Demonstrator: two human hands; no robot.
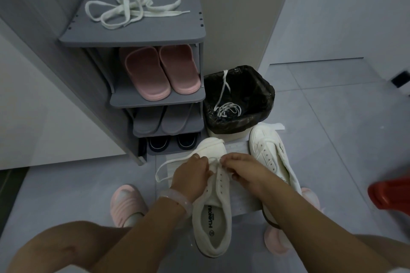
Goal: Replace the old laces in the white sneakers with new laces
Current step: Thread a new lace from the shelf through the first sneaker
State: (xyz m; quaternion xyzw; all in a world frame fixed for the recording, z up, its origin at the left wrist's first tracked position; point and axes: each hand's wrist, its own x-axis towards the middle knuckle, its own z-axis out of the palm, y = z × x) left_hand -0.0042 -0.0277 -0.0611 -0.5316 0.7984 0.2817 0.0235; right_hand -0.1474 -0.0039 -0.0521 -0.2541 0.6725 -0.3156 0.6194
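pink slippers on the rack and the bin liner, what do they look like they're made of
Pink slippers: probably moulded foam or soft rubber; one-piece matte bodies with thick rounded straps and soles, no seams or stitching visible.

Bin liner: thin plastic film, dark and slightly glossy; it crinkles into fine folds and drapes over the rim of the bin, whose pale wall looks like smooth hard plastic.

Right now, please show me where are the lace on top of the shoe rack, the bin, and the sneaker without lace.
lace on the shoe rack (133, 8): head view, on the tangled middle.
bin (264, 97): head view, on the black liner at its right rim.
unlaced sneaker (265, 146): head view, on its toe part.
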